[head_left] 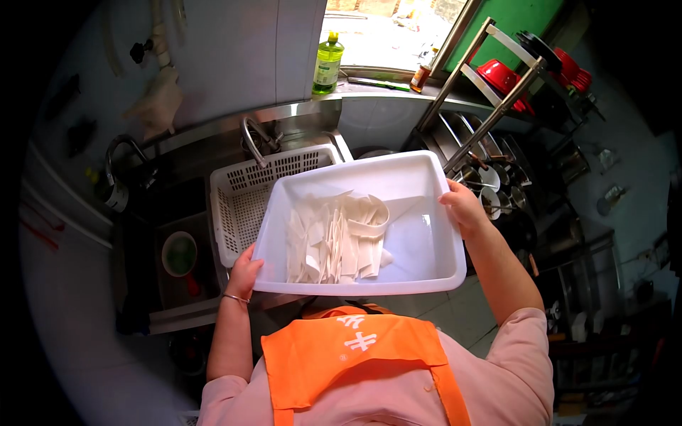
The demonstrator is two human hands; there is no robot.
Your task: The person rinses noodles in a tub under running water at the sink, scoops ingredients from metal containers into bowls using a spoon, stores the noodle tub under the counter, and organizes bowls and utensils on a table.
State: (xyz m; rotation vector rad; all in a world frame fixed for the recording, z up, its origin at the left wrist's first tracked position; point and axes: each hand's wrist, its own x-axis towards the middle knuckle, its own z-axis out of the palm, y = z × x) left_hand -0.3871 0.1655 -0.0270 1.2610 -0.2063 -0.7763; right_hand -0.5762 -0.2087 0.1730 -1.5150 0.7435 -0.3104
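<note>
A white plastic tub (pixel 419 245) is held up in front of my body, tilted so that its inside faces me. Pale, flat strips (pixel 341 238) lie heaped in its left and middle part; what they are made of I cannot make out. My left hand (pixel 245 271) grips the tub's lower left edge, with a bracelet on the wrist. My right hand (pixel 462 206) clasps the right rim, thumb over the edge. Behind the tub, a white perforated basket (pixel 238 213) sits at the sink, partly covered by it.
A steel sink (pixel 167 227) at left holds a pot (pixel 179 253) with a red handle. Two curved taps stand behind, one a faucet (pixel 252 138) over the basket. A green bottle (pixel 327 67) is on the window ledge. A metal rack (pixel 490 106) with red bowls rises at right.
</note>
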